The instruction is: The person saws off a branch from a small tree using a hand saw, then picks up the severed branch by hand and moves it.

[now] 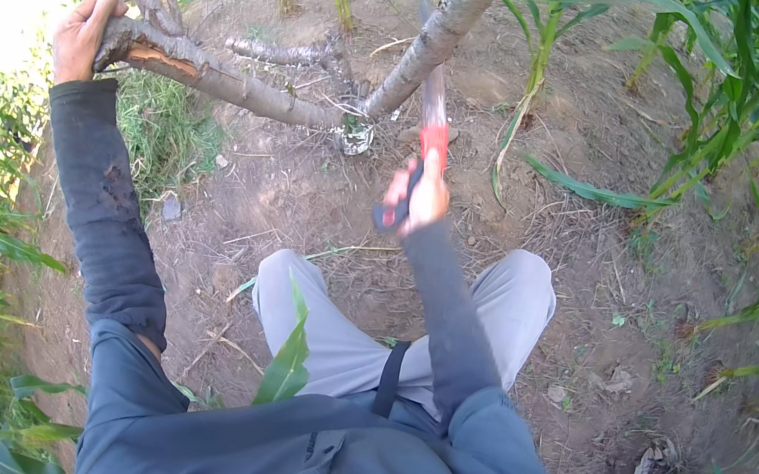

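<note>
My left hand [84, 33] is closed round the broken end of a thick branch [253, 96], whose torn bark shows orange-brown wood. That branch runs right to a fork near a pale cut stub [356, 137]. From the fork a second grey limb [442, 31] slants up to the right. In my right hand [420, 199] is a pruning saw [434, 142] with a red and black handle. Its blade points away from me and passes behind the slanting limb; motion blurs it a little, and I cannot tell whether its teeth touch the wood.
Corn plants [748, 107] stand at the right and along the far side, with more leaves at the left. A smaller side branch [280, 53] lies beyond the thick one. Grass [163, 128] grows below it. One corn leaf [288, 362] rises before my lap.
</note>
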